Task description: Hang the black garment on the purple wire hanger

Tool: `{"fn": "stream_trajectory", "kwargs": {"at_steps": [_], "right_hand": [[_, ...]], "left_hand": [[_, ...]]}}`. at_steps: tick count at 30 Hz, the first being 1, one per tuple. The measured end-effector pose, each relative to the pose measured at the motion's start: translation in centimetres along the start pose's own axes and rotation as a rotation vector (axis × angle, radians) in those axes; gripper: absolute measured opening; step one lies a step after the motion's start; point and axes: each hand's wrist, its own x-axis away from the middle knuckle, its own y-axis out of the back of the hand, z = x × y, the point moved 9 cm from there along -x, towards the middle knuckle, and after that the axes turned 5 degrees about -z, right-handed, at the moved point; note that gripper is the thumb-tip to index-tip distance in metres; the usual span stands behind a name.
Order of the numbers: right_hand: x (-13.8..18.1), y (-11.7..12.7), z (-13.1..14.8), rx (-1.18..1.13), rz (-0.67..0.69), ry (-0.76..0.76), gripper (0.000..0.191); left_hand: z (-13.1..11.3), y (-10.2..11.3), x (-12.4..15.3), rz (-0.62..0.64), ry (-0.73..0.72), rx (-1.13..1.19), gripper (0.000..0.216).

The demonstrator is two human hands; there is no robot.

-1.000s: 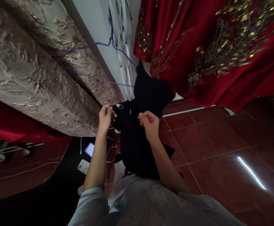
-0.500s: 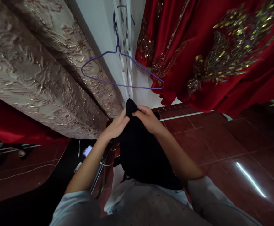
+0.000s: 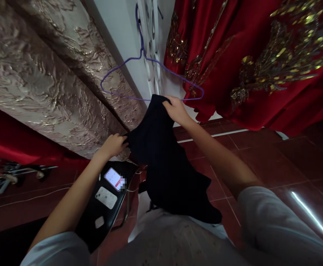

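Note:
A black garment [image 3: 164, 159] hangs in front of me, stretched between both hands. My right hand [image 3: 176, 109] is closed on its top edge, raised close under the bottom bar of a purple wire hanger [image 3: 122, 70] that hangs on the white wall. My left hand [image 3: 111, 145] is closed on the garment's left edge, lower down, beside the folds of a beige embossed curtain [image 3: 39, 85]. The rest of the garment drapes down toward my light shirt.
A red dress with gold embroidery [image 3: 261, 55] hangs at the upper right. Below my left arm a black table [image 3: 94, 207] carries a lit phone [image 3: 114, 178] and a white phone [image 3: 106, 197] with cables. The floor is glossy dark red tile [image 3: 261, 162].
My hands were together at the garment's top; now the right hand has risen toward the hanger and the left has moved down and left, spreading the cloth.

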Motion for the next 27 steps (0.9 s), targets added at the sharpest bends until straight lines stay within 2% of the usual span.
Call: {"fn": "stream_trajectory", "kwargs": {"at_steps": [1, 3, 5, 7, 10, 13, 16, 18, 21, 23, 25, 27], "right_hand": [[0.3, 1.0, 0.2, 0.034, -0.019, 0.022, 0.021], [0.9, 3.6, 1.0, 0.106, -0.079, 0.065, 0.03], [1.2, 6.0, 2.0, 0.17, -0.125, 0.089, 0.038], [1.2, 7.7, 2.7, 0.21, -0.167, 0.087, 0.042], [1.4, 8.2, 3.2, 0.22, -0.191, 0.068, 0.043], [2.1, 6.7, 3.1, 0.186, -0.105, 0.049, 0.036], [3.5, 5.9, 3.6, 0.175, -0.01, 0.093, 0.021], [4.0, 7.6, 4.8, 0.201, -0.082, 0.178, 0.015], [3.9, 12.7, 6.2, 0.211, -0.341, 0.246, 0.049], [3.1, 15.4, 6.4, 0.182, -0.427, 0.22, 0.055], [2.3, 16.9, 6.6, 0.178, -0.419, 0.178, 0.036], [1.7, 17.7, 6.9, 0.192, -0.36, 0.111, 0.016]], "left_hand": [[0.8, -0.3, 0.3, 0.004, 0.038, 0.0, 0.03], [2.4, 1.0, 0.9, -0.121, 0.123, 0.053, 0.031], [4.0, 4.2, 1.5, -0.342, 0.186, 0.162, 0.03], [4.6, 8.3, 2.0, -0.54, 0.171, 0.286, 0.027], [3.8, 14.6, 2.4, -0.791, 0.064, 0.438, 0.022], [2.0, 18.7, 2.1, -0.943, -0.023, 0.549, 0.018], [0.1, 20.5, 1.3, -0.983, -0.091, 0.55, 0.04], [-0.3, 20.9, 0.7, -0.982, -0.11, 0.509, 0.046], [0.1, 20.8, -0.1, -0.927, -0.097, 0.503, 0.039], [0.6, 20.8, -0.2, -0.913, -0.075, 0.507, 0.033], [0.9, 21.0, 0.1, -0.941, -0.056, 0.51, 0.029], [1.1, 21.4, 0.9, -1.022, -0.049, 0.521, 0.025]]}}
